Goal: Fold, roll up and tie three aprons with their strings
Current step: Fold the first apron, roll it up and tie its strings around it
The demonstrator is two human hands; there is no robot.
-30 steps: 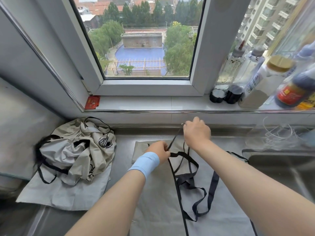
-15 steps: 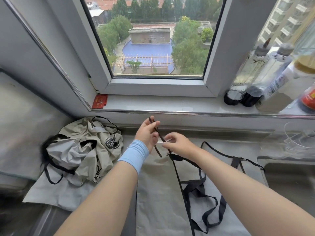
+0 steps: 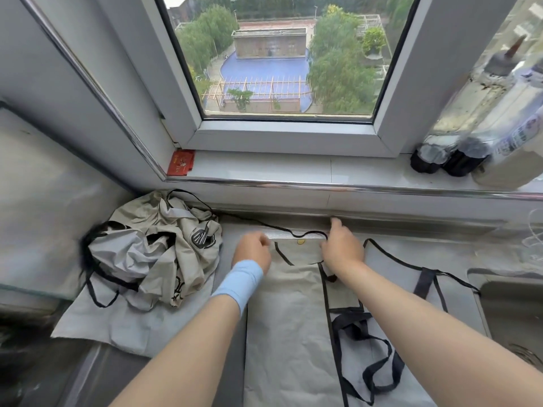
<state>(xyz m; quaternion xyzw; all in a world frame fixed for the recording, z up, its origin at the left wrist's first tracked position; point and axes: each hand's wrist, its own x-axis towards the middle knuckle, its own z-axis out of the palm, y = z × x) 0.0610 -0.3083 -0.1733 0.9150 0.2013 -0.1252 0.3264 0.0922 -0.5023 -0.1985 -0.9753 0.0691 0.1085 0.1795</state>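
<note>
There are 3 aprons (image 3: 152, 254) (image 3: 97, 321) (image 3: 288, 333), 3 bottles (image 3: 432, 154) (image 3: 467, 160) (image 3: 505, 168), 2 hands (image 3: 254, 249) (image 3: 342, 249), 1 red card (image 3: 181, 163) and 1 blue wristband (image 3: 239, 282).

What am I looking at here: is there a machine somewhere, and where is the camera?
There is no machine here. These are a person's two bare hands, filmed by one wide-angle camera worn on the head, looking down. On the steel counter under a window lies a flat beige apron with black strings. The left hand, above a blue wristband, and the right hand are at its top edge; blur hides whether they grip it. A crumpled pile of aprons lies to the left. Bottles stand on the sill.
</note>
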